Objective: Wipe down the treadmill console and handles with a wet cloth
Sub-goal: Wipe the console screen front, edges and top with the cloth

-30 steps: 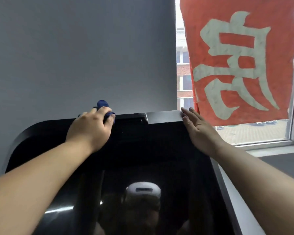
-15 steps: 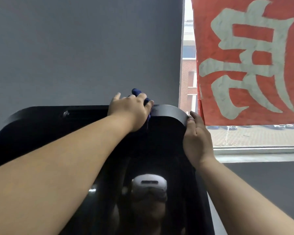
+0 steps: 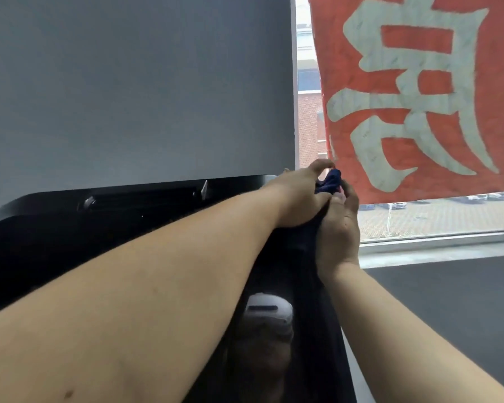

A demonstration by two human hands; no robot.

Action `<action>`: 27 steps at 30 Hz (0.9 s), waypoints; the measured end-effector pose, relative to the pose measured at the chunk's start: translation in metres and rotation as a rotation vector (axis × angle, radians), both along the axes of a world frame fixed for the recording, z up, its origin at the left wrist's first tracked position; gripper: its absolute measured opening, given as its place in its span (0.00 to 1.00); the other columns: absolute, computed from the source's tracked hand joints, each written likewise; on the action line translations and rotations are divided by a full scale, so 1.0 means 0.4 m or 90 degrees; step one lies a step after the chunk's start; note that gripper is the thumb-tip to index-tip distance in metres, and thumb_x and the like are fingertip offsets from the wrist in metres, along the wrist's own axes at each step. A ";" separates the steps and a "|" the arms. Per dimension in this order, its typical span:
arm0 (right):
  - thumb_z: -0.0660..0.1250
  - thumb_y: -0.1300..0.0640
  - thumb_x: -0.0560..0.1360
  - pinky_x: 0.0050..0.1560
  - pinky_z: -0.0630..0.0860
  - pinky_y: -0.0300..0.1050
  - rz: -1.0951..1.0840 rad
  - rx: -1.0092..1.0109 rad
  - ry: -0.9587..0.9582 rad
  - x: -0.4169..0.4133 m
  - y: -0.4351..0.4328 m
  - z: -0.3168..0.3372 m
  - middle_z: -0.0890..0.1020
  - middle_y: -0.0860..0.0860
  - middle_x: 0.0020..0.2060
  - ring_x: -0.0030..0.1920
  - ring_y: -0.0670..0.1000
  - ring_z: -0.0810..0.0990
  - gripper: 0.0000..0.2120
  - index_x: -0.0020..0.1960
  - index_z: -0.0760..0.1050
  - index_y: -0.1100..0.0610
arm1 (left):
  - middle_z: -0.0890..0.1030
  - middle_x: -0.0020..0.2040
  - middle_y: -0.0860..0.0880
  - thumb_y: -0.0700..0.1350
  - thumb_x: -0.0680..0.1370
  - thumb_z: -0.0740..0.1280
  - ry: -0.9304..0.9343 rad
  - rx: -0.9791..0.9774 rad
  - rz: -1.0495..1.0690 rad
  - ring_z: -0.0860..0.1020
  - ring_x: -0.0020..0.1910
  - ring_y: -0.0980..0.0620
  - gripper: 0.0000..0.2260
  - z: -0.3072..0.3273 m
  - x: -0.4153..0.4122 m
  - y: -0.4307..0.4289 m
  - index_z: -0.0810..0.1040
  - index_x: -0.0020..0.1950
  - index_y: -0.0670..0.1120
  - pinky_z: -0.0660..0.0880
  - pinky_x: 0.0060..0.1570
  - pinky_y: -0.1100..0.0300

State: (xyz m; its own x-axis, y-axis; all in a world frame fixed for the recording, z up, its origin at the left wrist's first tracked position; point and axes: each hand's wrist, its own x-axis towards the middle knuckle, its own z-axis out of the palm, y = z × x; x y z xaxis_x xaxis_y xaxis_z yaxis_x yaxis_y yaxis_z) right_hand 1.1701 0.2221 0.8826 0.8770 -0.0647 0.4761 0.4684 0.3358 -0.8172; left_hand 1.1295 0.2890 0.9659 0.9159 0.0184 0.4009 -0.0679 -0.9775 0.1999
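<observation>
Our left hand (image 3: 297, 199) grips the blue cloth (image 3: 330, 181) | our right hand (image 3: 338, 228) touches it, its hold we cannot tell | both at top right corner of the black console (image 3: 70, 242) | red banner (image 3: 419, 97) hangs in window (image 3: 419, 219) behind

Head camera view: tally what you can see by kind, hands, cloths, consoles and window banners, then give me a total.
Hands: 2 (left hand, right hand)
Blue cloth: 1
Treadmill console: 1
Red banner: 1
Total: 5
</observation>
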 end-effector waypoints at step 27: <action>0.66 0.57 0.77 0.68 0.65 0.38 -0.111 -0.307 -0.239 -0.108 -0.066 -0.085 0.76 0.47 0.63 0.65 0.46 0.72 0.15 0.64 0.76 0.53 | 0.60 0.76 0.50 0.50 0.81 0.58 -0.168 0.338 0.098 0.60 0.74 0.50 0.19 -0.072 -0.192 0.203 0.66 0.73 0.53 0.50 0.73 0.48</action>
